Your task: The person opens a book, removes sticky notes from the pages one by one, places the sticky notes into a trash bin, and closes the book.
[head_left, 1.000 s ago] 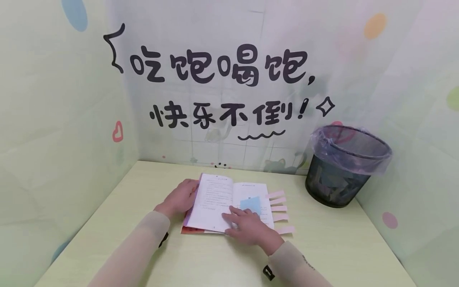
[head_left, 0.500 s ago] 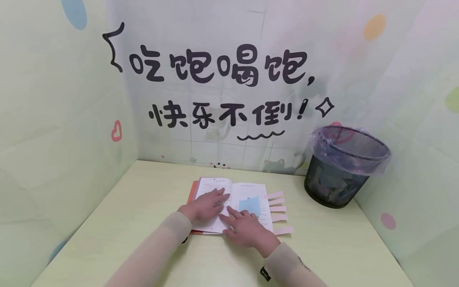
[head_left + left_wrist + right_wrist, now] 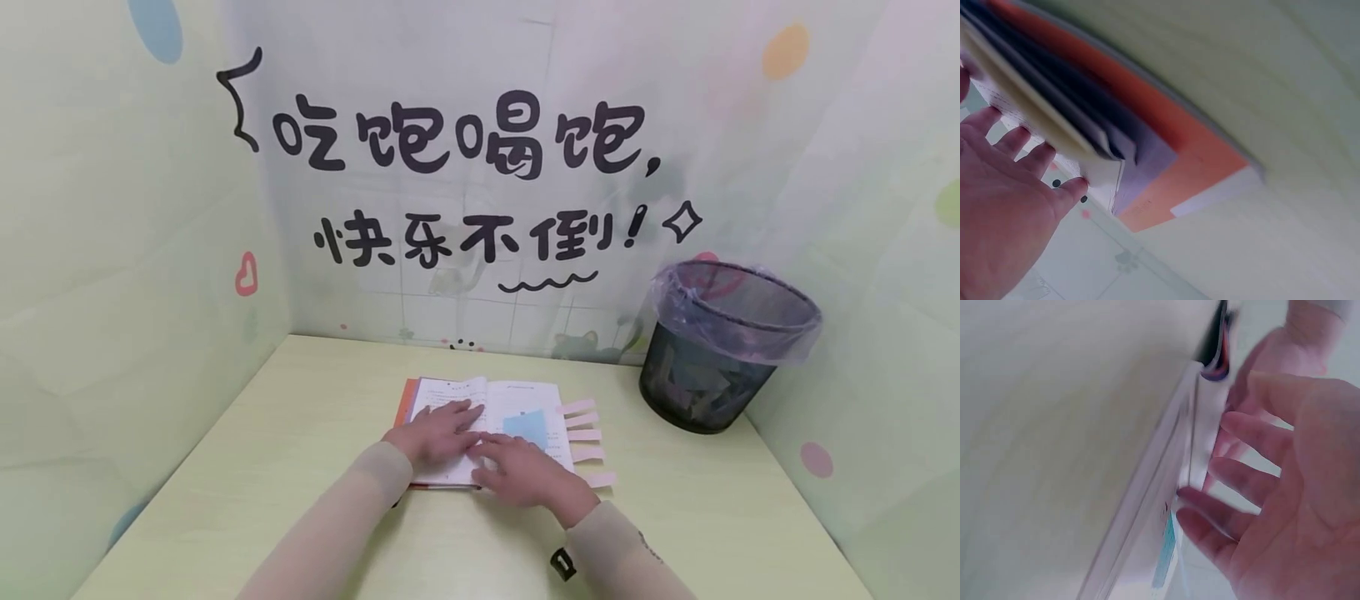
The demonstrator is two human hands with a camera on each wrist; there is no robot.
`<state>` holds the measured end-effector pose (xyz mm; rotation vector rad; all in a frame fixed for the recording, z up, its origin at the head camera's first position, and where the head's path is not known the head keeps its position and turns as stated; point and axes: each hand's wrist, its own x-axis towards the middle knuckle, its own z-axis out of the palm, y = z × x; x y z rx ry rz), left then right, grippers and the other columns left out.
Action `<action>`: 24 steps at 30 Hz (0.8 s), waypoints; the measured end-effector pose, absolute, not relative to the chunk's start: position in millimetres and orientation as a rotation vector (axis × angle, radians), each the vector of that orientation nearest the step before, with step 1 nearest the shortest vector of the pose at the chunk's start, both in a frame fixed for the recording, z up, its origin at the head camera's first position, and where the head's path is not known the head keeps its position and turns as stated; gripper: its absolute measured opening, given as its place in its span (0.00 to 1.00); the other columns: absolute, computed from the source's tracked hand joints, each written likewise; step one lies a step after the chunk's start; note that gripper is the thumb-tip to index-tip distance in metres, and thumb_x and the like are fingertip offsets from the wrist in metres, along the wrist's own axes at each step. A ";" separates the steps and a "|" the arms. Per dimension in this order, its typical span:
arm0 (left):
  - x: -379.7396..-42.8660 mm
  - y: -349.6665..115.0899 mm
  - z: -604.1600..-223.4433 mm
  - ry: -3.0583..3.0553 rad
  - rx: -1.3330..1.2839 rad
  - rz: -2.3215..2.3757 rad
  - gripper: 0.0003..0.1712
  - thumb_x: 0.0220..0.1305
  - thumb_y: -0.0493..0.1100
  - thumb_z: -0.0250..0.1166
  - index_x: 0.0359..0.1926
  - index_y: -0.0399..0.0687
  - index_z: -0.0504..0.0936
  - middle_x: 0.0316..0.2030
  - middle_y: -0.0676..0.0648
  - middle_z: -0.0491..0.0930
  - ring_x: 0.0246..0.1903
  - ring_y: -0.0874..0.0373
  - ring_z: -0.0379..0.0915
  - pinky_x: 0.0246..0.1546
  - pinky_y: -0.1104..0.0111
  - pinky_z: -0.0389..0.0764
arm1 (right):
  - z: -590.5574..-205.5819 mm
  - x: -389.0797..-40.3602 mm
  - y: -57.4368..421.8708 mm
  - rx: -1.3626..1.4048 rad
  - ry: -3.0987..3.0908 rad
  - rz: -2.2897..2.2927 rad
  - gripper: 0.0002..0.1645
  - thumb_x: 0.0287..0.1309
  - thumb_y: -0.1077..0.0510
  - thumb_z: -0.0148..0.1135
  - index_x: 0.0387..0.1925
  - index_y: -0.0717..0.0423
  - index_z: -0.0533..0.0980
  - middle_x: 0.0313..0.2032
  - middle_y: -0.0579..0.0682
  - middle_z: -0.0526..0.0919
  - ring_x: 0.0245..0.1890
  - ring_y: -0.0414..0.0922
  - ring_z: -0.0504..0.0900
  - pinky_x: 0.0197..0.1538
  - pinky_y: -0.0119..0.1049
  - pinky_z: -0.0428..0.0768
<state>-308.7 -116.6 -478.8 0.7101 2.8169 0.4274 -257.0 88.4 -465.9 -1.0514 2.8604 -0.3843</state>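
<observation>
An open book [image 3: 517,400] with printed pages lies on the table, its orange cover edge showing at the left. My left hand [image 3: 438,433] rests with spread fingers on the left page; in the left wrist view its fingertips [image 3: 1075,186] touch the page above the purple and orange cover layers. Near the spine my right hand [image 3: 525,471] lies across the lower part of the right page, fingers extended. A blue sticky note [image 3: 527,428] is on the right page, partly behind the right hand. Several pink tabs [image 3: 585,435] stick out from the book's right edge.
A black mesh bin [image 3: 697,375] with a purple liner and scraps inside stands at the table's back right. The pale table [image 3: 315,417] is enclosed by a printed back wall [image 3: 480,317] and side walls.
My left hand has moved from the book's left edge onto the left page, which now lies lower and flatter, with the orange cover edge exposed. My right hand has stayed nearly in place.
</observation>
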 end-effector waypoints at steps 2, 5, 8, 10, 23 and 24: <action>-307.5 -116.2 -477.6 2.813 0.703 0.434 0.36 0.74 0.67 0.45 0.77 0.61 0.55 0.73 0.49 0.52 0.70 0.50 0.43 0.67 0.39 0.47 | -460.5 -261.2 93.5 -0.998 2.903 -0.516 0.22 0.73 0.48 0.53 0.61 0.53 0.76 0.61 0.53 0.75 0.61 0.51 0.69 0.63 0.52 0.69; -307.3 -115.1 -475.5 2.806 0.709 0.419 0.44 0.68 0.72 0.50 0.77 0.60 0.54 0.73 0.48 0.52 0.70 0.50 0.44 0.67 0.39 0.46 | -453.4 -267.7 102.4 -0.755 3.057 -0.643 0.19 0.70 0.51 0.57 0.56 0.55 0.78 0.53 0.54 0.78 0.54 0.50 0.75 0.57 0.50 0.75; -307.6 -113.5 -472.9 2.799 0.700 0.386 0.52 0.59 0.77 0.55 0.77 0.60 0.54 0.74 0.48 0.51 0.70 0.51 0.44 0.67 0.40 0.46 | -450.0 -274.3 112.1 -0.421 3.157 -0.690 0.23 0.66 0.51 0.62 0.58 0.57 0.75 0.51 0.57 0.76 0.47 0.50 0.78 0.48 0.50 0.80; -308.0 -112.6 -471.1 2.786 0.680 0.363 0.55 0.55 0.79 0.57 0.77 0.61 0.53 0.74 0.49 0.50 0.70 0.51 0.43 0.68 0.40 0.45 | -450.9 -278.0 118.6 -0.251 3.156 -0.694 0.28 0.64 0.51 0.63 0.61 0.60 0.72 0.50 0.58 0.75 0.43 0.50 0.79 0.44 0.50 0.81; -310.9 -109.1 -465.9 2.745 0.622 0.375 0.58 0.51 0.77 0.65 0.77 0.61 0.54 0.73 0.48 0.52 0.70 0.52 0.45 0.68 0.41 0.45 | -469.1 -286.8 134.1 -0.086 3.067 -0.696 0.16 0.62 0.55 0.66 0.47 0.60 0.77 0.35 0.49 0.83 0.30 0.43 0.78 0.34 0.43 0.79; -311.5 -108.5 -465.9 2.744 0.615 0.376 0.58 0.51 0.77 0.65 0.77 0.61 0.54 0.73 0.48 0.52 0.70 0.52 0.45 0.68 0.41 0.45 | -468.9 -287.1 134.6 -0.089 3.077 -0.697 0.13 0.62 0.56 0.66 0.45 0.59 0.78 0.34 0.49 0.83 0.30 0.43 0.77 0.34 0.42 0.79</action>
